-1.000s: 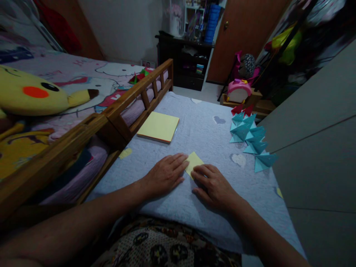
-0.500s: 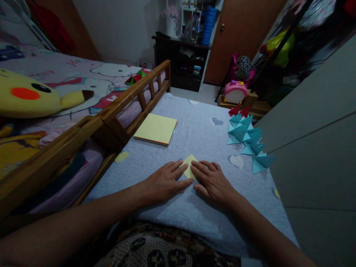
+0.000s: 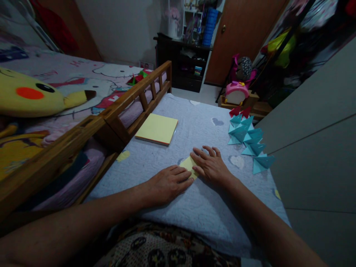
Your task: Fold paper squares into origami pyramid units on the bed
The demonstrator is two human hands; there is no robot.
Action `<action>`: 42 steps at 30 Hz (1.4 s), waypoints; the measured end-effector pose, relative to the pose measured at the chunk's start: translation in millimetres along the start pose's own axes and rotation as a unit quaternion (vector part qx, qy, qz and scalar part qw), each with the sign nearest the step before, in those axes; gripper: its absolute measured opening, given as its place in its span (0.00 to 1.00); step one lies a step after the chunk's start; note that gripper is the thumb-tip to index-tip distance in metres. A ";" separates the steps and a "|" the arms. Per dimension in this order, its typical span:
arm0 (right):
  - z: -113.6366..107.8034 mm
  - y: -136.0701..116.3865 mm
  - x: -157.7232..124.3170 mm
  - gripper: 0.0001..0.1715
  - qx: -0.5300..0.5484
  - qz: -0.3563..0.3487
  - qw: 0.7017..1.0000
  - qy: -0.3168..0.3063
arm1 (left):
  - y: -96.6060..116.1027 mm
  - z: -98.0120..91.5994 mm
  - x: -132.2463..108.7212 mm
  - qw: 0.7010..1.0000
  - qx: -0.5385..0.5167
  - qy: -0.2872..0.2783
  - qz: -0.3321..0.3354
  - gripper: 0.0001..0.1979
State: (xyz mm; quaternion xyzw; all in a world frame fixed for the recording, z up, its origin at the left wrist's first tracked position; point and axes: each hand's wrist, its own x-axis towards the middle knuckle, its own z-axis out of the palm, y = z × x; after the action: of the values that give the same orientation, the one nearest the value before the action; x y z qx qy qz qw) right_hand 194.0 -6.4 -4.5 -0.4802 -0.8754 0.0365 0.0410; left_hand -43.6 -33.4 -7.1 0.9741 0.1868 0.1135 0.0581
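A small piece of folded yellow paper (image 3: 188, 164) lies on the bed sheet in front of me, partly covered by my fingers. My left hand (image 3: 170, 184) rests flat with its fingers stretched over the paper's near left part. On the paper's right side lies my right hand (image 3: 210, 165), fingers spread, its index finger and thumb touching the paper. Up and to the left is a square stack of paper (image 3: 157, 128), yellow on top with an orange-red edge below. Several folded light-blue paper pieces (image 3: 239, 130) stand at the right, with red folded pieces (image 3: 245, 112) behind them.
The pale blue sheet (image 3: 194, 129) covers the surface under my hands. A wooden bed rail (image 3: 139, 87) runs along the left, with a yellow plush toy (image 3: 33, 94) beyond it. A white panel (image 3: 319, 148) borders the right. A pink case (image 3: 237, 92) stands farther back.
My right hand has moved slightly up and forward, its fingers spreading wider. The folded yellow paper has turned a little, and my left hand stays nearly in place.
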 end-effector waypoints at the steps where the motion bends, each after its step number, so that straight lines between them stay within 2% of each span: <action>1: -0.1 1.2 1.0 0.28 0.002 0.008 1.000 -0.004 | 0.0 2.2 -0.8 1.000 -0.005 0.008 -0.001 0.17; 6: -1.7 6.2 -7.5 0.34 0.055 0.073 0.996 0.022 | -2.5 6.7 -6.2 0.996 -0.063 0.047 -0.035 0.19; 8: -2.4 5.8 -14.9 0.34 0.095 0.096 0.990 0.037 | -5.6 4.6 -6.0 0.988 -0.099 0.073 -0.091 0.23; 11: -2.7 0.2 -23.1 0.29 0.138 0.121 0.982 0.033 | -12.4 0.9 -0.8 0.960 -0.117 0.115 -0.225 0.25; 13: -1.6 -5.9 -24.5 0.24 0.148 0.134 0.979 0.036 | -16.3 -0.4 4.9 0.947 -0.124 0.102 -0.279 0.25; 16: 1.8 -14.0 -22.5 0.19 0.159 0.155 0.973 0.057 | -18.7 -1.0 12.9 0.941 -0.127 0.062 -0.309 0.23; 19: 6.7 -17.7 -20.8 0.17 0.168 0.160 0.970 0.073 | -18.0 0.0 17.7 0.934 -0.125 0.048 -0.331 0.22; 22: 12.0 -18.7 -21.6 0.20 0.166 0.147 0.971 0.088 | -16.1 2.2 19.4 0.931 -0.125 0.051 -0.340 0.20; 25: 15.8 -20.2 -23.5 0.28 0.159 0.133 0.972 0.113 | -11.6 2.7 18.9 0.939 -0.080 0.090 -0.321 0.24; 27: 16.0 -21.8 -24.5 0.31 0.158 0.119 0.971 0.134 | -6.2 1.0 17.6 0.955 -0.031 0.119 -0.271 0.26; 28: 15.2 -22.8 -24.8 0.31 0.160 0.108 0.971 0.142 | -3.0 -0.2 16.8 0.966 -0.011 0.122 -0.229 0.22; 30: 12.0 -24.5 -25.2 0.26 0.168 0.076 0.972 0.144 | 3.6 -1.7 15.0 0.988 0.014 0.100 -0.120 0.10; 33: 4.7 -25.3 -26.7 0.12 0.180 0.002 0.978 0.109 | 11.0 0.8 12.1 0.998 0.024 0.050 -0.015 0.09; 37: -3.4 -21.2 -32.4 0.15 0.191 -0.067 0.977 0.072 | 13.1 7.7 8.4 0.998 0.013 0.054 0.002 0.12; 39: -5.6 -17.8 -35.4 0.18 0.190 -0.076 0.976 0.072 | 12.2 8.8 7.3 0.998 0.007 0.065 0.007 0.12; 42: -7.0 -14.3 -37.2 0.16 0.175 -0.075 0.979 0.071 | 10.6 8.1 6.9 0.998 -0.005 0.061 0.013 0.11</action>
State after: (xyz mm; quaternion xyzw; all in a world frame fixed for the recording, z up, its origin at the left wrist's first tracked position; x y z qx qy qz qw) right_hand 202.7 -45.3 2.5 -0.3998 -0.8841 0.1518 0.1886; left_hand -31.6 -41.1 -11.9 0.9674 0.1769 0.1743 0.0502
